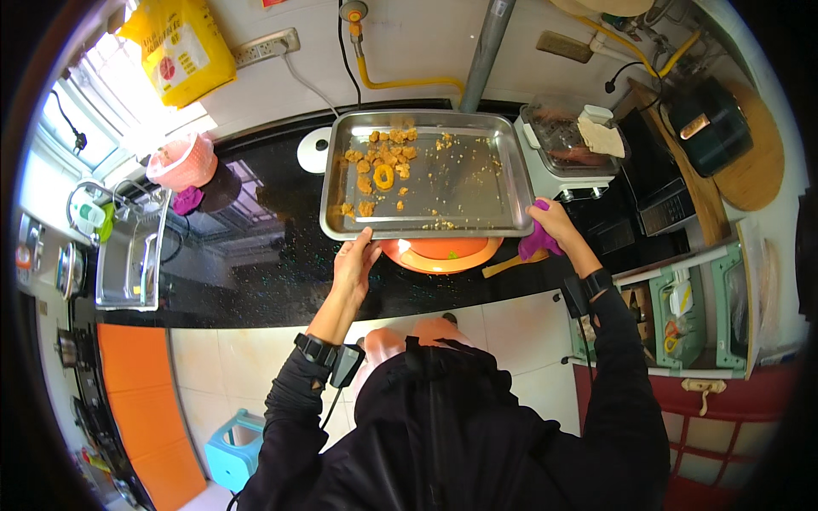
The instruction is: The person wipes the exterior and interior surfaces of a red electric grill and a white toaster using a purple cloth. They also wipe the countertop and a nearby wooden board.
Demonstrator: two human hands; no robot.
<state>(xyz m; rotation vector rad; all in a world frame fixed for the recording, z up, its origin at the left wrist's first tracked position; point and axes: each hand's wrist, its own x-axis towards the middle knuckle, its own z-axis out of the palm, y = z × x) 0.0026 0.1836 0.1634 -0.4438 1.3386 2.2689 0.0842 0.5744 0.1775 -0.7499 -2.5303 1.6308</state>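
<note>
A rectangular metal tray [460,191] is held between my two hands over the black counter. Browned pieces of food [385,153], a yellow ring-shaped piece [383,177] and crumbs lie on it, mostly at its left. My left hand [356,262] grips the tray's near left edge, thumb on the rim. At the near right corner, my right hand [555,223] holds the tray with a purple cloth [540,237] bunched in it. Beneath the tray, partly hidden, is an orange dish [441,257] with something green in it.
A wooden spatula [511,263] lies beside the orange dish. Behind the tray's left edge is a white lid [313,151]. A white appliance with a clear cover [575,150] stands at the right. Left are a pink basket [185,163] and a metal sink [131,268].
</note>
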